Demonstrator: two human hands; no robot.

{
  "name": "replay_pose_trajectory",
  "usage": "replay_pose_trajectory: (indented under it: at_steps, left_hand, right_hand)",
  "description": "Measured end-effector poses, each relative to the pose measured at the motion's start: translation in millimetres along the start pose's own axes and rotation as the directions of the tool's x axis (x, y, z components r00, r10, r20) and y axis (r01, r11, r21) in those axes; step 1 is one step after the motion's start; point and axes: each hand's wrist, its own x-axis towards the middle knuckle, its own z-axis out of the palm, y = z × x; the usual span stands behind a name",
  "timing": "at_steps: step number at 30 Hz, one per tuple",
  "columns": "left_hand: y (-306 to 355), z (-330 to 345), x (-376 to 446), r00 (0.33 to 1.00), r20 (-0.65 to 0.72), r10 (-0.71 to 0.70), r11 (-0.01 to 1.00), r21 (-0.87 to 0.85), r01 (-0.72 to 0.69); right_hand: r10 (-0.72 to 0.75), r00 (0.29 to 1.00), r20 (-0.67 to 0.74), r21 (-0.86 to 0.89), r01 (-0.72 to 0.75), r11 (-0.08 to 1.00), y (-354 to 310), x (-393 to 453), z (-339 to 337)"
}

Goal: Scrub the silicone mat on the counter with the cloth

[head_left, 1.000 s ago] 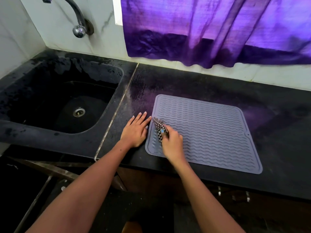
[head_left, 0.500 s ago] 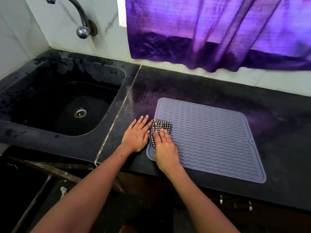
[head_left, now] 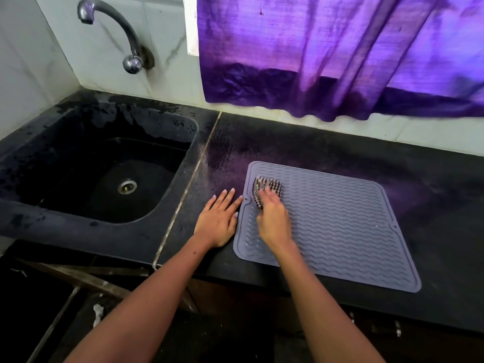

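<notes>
A grey silicone mat (head_left: pixel 340 226) with wavy ridges lies flat on the black counter (head_left: pixel 432 195). A small checked cloth (head_left: pixel 264 188) sits bunched on the mat's far left part. My right hand (head_left: pixel 272 218) presses on the cloth from the near side, blurred by motion, fingers over the cloth. My left hand (head_left: pixel 218 221) lies flat on the counter just left of the mat, fingers straight, its fingertips at the mat's left edge.
A black sink (head_left: pixel 104 179) with a drain (head_left: pixel 127 186) sits to the left, under a curved metal tap (head_left: pixel 115 35). A purple curtain (head_left: pixel 327 56) hangs over the tiled back wall. The counter's front edge runs just below the mat.
My right hand has pushed the cloth away from me along the mat's left side, from the near part toward the far corner. My left hand has stayed flat beside the mat.
</notes>
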Motion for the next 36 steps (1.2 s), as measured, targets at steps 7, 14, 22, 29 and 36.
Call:
replay_pose_trajectory:
  at_steps: [7, 14, 22, 29, 36]
  left_hand:
    - [-0.7, 0.1, 0.2, 1.0, -0.009, -0.001, 1.0, -0.014, 0.001]
    - [0.7, 1.5, 1.7, 1.0, -0.006, -0.009, 0.999, -0.033, 0.009]
    - [5.6, -5.3, 9.3, 0.999, -0.021, -0.025, 0.999, -0.032, 0.024]
    - [5.9, -1.3, 23.2, 0.999, -0.016, -0.038, 0.999, -0.021, 0.038]
    - [4.9, 2.4, 24.1, 0.998, -0.054, -0.042, 0.999, -0.012, 0.042]
  right_hand:
    - [0.045, 0.999, 0.021, -0.136, -0.042, 0.99, 2.1, 3.5, 20.5]
    - [0.009, 0.997, 0.072, -0.22, 0.007, 0.976, 3.4, 4.8, 28.9]
    - [0.436, 0.894, -0.1, 0.467, -0.345, 0.814, -2.8, 32.7, -6.9]
    - [-0.003, 0.994, 0.107, -0.171, 0.021, 0.985, 5.7, 34.5, 24.1]
    - [-0.049, 0.975, 0.217, -0.237, 0.101, 0.966, 10.7, 44.2, 17.7]
